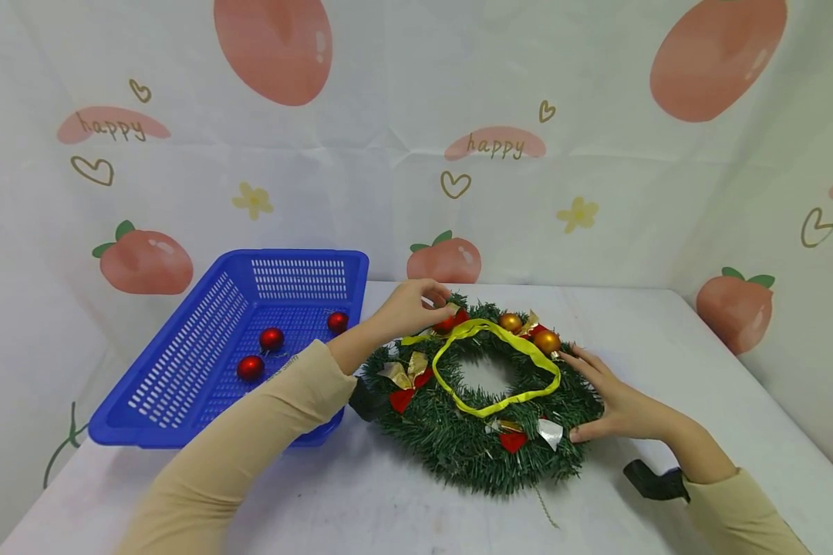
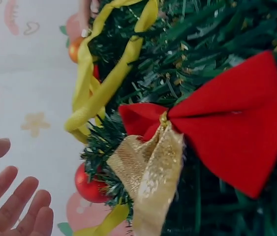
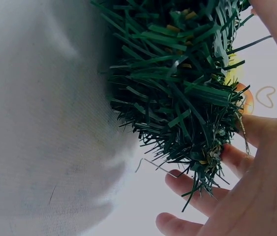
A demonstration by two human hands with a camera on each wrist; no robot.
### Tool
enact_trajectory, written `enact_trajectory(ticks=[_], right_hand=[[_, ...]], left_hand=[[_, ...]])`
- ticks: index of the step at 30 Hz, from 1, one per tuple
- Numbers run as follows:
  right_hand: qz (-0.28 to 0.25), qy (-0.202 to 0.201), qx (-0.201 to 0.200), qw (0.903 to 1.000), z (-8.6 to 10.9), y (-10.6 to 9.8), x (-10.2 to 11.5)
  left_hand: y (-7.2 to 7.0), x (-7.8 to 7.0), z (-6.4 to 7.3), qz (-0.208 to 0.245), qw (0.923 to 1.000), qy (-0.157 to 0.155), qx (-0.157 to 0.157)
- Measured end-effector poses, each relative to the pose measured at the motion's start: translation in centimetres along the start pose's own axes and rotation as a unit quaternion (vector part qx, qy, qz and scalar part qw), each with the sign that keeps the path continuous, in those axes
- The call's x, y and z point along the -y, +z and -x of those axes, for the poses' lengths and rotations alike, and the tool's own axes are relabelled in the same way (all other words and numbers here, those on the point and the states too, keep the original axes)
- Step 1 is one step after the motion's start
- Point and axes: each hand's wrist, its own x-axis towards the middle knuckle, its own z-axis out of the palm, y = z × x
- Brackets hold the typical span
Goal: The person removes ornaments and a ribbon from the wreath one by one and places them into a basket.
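A green tinsel wreath (image 1: 458, 439) lies on the table, trimmed with red bows (image 2: 231, 128), gold ribbon (image 2: 158, 187), and red and gold balls. A loop of yellow ribbon (image 1: 451, 385) lies over its middle. My left hand (image 1: 413, 308) is over the wreath's far left edge, near a red ball (image 2: 91, 184). Its fingers are spread and slightly bent, with nothing seen between them in the left wrist view (image 2: 15, 206). Around the right edge, my right hand (image 1: 618, 405) holds the wreath between thumb and fingers, by the gold balls (image 1: 547, 341).
A blue plastic basket (image 1: 173, 308) stands left of the wreath, with several red balls (image 1: 271, 339) inside. Behind the white table (image 1: 639, 331) hangs a printed cloth (image 1: 389, 100). A thin wire (image 1: 545, 507) sticks out from the wreath's near side.
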Motion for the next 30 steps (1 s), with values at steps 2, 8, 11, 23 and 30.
enact_trajectory(ticks=[2,8,11,23,30], right_hand=[[0.0,-0.001,0.0,1.0,0.0,0.0,0.0],[0.0,-0.005,0.0,1.0,-0.1,0.0,0.0],[0.0,-0.004,0.001,1.0,-0.1,0.0,0.0],[0.002,0.003,0.004,1.0,0.0,-0.1,0.0],[0.002,0.003,0.005,1.0,0.0,-0.1,0.1]], left_hand=[[0.3,0.1,-0.3,-0.005,1.0,-0.006,0.0],[0.7,0.3,-1.0,-0.004,0.9995,-0.032,-0.006],[0.8,0.5,-1.4,0.001,0.9984,-0.057,-0.009],[1.7,1.1,-2.0,-0.036,0.9963,-0.078,0.011],[2.0,1.5,-1.9,-0.064,0.9954,-0.069,0.014]])
